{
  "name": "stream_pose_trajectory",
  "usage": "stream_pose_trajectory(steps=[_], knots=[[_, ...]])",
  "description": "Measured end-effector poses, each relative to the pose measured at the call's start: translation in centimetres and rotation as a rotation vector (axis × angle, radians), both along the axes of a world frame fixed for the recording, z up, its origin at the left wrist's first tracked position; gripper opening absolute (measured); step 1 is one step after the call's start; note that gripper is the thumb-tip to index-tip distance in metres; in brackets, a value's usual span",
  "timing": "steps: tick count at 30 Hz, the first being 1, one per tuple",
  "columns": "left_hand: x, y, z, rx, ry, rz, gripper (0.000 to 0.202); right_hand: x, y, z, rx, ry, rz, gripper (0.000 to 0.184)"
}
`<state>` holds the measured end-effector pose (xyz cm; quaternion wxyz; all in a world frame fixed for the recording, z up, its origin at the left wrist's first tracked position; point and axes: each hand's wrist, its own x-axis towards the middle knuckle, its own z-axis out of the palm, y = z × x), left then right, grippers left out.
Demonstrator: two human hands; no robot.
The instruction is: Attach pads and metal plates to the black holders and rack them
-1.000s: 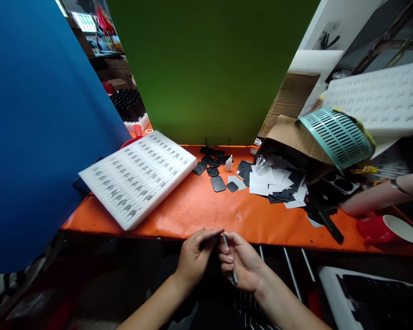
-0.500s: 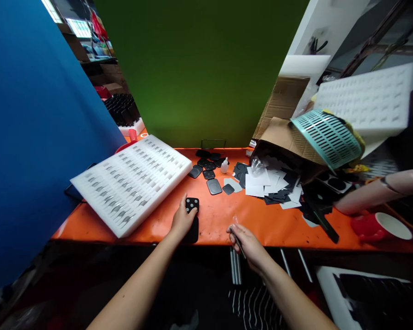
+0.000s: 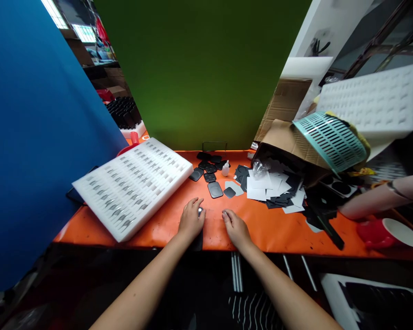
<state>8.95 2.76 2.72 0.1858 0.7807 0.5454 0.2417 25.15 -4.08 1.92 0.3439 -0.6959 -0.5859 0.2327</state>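
1. Grip on the left hand (image 3: 192,220): fingers bent over a dark piece (image 3: 199,211) with a pale dot showing, just below the middle of the frame. Honestly can't tell if it's pinching that piece or just lying on it.
2. Another dark patch (image 3: 198,242) pokes out under the same hand, at the front edge of the orange worktop (image 3: 214,229). Can't say if it's a separate part.
3. Right hand (image 3: 237,229) is near it, a bit right of center, fingers curled in. Palm's hidden, so I can't tell whether anything's in there.
4. Left side of the frame: white foam tray (image 3: 158,202) at a slant, rows of slots, thin shiny bits in lots of them.
5. Around the middle: loose black plates (image 3: 215,189), with a small white bottle (image 3: 225,169) upright beside them.
6. Right of center: messy pile of white and black sheets (image 3: 275,190). Teal basket (image 3: 330,137) toward upper right, red mug (image 3: 376,233) at lower right.
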Motion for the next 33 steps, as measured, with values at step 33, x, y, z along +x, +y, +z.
stream_pose_trajectory(steps=[33], knots=[[3.1,1.3,2.2,-0.784,-0.964,0.121,0.033,0.3,-0.4,-0.8,0.036,0.050,-0.031,0.029]])
